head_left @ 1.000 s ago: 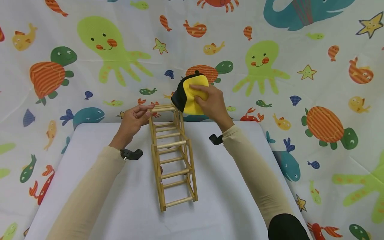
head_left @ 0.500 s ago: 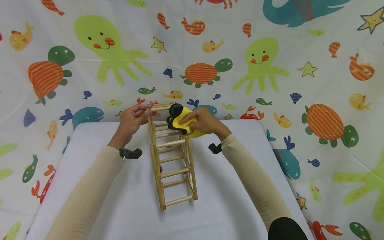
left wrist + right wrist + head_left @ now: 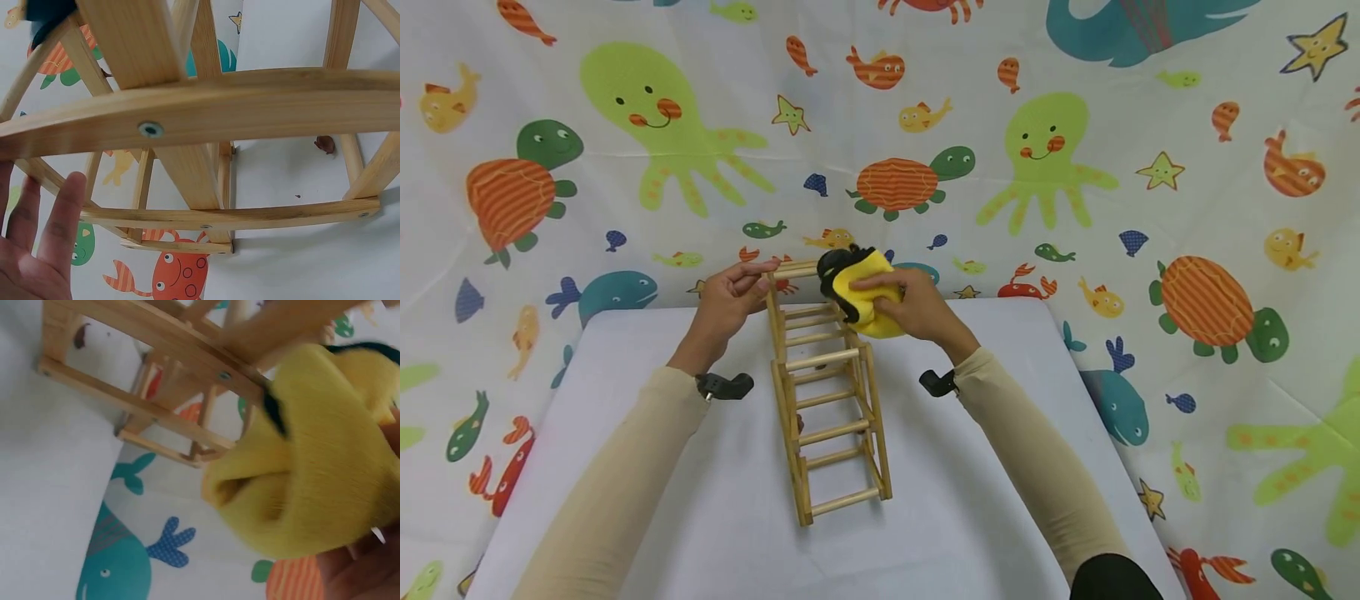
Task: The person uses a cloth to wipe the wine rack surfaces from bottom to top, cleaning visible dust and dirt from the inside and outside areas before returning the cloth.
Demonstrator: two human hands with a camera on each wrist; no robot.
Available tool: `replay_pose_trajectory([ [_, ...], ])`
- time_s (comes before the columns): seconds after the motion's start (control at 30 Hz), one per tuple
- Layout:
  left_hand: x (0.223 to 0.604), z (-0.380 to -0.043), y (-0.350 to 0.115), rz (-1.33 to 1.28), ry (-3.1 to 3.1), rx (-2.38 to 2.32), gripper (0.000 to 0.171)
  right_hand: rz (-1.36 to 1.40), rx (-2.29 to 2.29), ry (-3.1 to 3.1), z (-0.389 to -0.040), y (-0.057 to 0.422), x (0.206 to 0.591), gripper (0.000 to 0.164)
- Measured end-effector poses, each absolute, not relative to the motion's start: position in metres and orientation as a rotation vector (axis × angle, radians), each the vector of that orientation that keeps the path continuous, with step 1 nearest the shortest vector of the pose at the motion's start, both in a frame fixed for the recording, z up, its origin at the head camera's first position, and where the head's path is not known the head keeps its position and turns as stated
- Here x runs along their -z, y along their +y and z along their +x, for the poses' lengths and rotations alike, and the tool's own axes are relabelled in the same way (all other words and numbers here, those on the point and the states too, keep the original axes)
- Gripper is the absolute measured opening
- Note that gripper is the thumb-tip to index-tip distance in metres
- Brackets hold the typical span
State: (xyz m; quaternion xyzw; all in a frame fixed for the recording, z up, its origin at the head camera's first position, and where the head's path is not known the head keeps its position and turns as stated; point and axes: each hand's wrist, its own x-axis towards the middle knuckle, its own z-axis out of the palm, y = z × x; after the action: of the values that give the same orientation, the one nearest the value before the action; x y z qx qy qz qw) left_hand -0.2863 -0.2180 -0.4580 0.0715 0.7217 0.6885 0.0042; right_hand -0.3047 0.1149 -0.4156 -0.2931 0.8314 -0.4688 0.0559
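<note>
A tall wooden rack [image 3: 820, 363] with ladder-like rungs stands on the white table, leaning slightly. My left hand [image 3: 724, 302] holds its top left corner, index finger along the top and thumb lower down. In the left wrist view, fingers of that left hand [image 3: 44, 244] reach to a curved rail with a screw. A yellow cloth with black edging [image 3: 871, 298] is bunched in my right hand [image 3: 919, 307], which grips it against the rack's upper right post. Up close in the right wrist view, the folded cloth [image 3: 312, 456] covers part of the rail.
The white-covered table [image 3: 955, 467] ends at a hanging sheet [image 3: 820, 75] printed with sea animals. Through the rack, a small brown thing [image 3: 325, 144] shows on the table; its kind is unclear. Black camera mounts [image 3: 726, 386] sit on both wrists.
The cloth came down from above the rack's top right corner onto the upper right post, then shifted slightly upward. My left hand has kept its hold on the rack.
</note>
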Motion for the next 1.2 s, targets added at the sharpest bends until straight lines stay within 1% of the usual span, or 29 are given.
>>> replay_pose_trajectory([
  [0.13,0.458,-0.286,-0.217,0.243,2.244,-2.183,0.045,-0.883,1.253,2.466,-0.296,0.117,0.422,0.04],
  [0.27,0.458,-0.286,-0.218,0.262,2.241,-2.18,0.045,-0.715,1.454,2.475,-0.28,0.125,0.421,0.037],
  [0.43,0.458,-0.286,-0.221,0.288,2.273,-2.126,0.044,-0.675,1.666,2.542,-0.243,0.132,0.415,0.031],
  [0.63,0.456,-0.286,-0.221,0.283,2.334,-2.074,0.043,-0.587,1.751,2.661,-0.196,0.13,0.41,0.038],
  [0.77,0.456,-0.287,-0.219,0.265,2.339,-2.064,0.044,-0.503,1.945,2.486,-0.175,0.131,0.409,0.037],
  [0.93,0.455,-0.285,-0.221,0.265,2.344,-2.082,0.044,-0.55,2.12,2.068,-0.162,0.133,0.412,0.04],
  [1.07,0.455,-0.284,-0.221,0.254,2.33,-2.094,0.045,-0.596,2.229,1.866,-0.157,0.136,0.42,0.04],
  [1.2,0.455,-0.285,-0.22,0.25,2.325,-2.09,0.046,-0.585,2.557,1.692,-0.159,0.14,0.428,0.04],
])
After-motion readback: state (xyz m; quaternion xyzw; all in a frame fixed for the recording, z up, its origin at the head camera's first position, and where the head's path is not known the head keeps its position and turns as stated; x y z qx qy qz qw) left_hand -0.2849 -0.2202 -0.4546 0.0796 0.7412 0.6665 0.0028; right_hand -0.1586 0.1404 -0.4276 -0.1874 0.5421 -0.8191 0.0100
